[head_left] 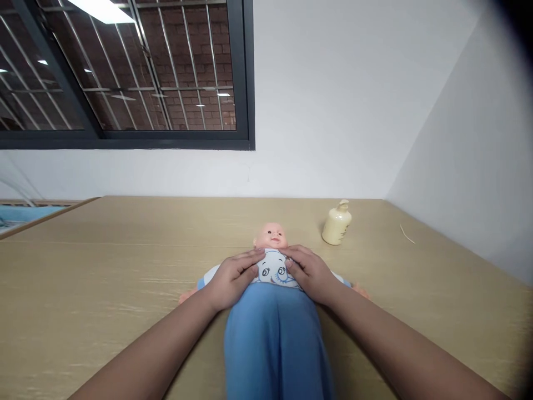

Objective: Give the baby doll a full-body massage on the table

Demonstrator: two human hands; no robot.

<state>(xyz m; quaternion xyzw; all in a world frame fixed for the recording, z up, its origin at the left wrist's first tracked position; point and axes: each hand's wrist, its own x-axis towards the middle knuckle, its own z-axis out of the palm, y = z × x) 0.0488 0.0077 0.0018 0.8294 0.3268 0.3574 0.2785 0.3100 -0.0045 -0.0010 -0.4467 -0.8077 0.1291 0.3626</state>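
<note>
A baby doll (271, 236) lies on its back on the wooden table, head away from me and arms spread to the sides. It wears a white top (273, 268) with an elephant face printed on it and blue trousers (275, 339). My left hand (235, 278) rests flat on the left side of the doll's chest, fingers stretched towards its neck. On the opposite side of the chest lies my right hand (310, 272), its fingers also extended. The printed face shows between the two hands. Parts of the doll's shoulders and upper arms are hidden under them.
A cream pump bottle (337, 225) stands on the table (125, 266) behind and right of the doll. Farther right lies a thin pale strip (407, 234). A white wall (325, 111) and a barred window (166, 72) rise behind the table.
</note>
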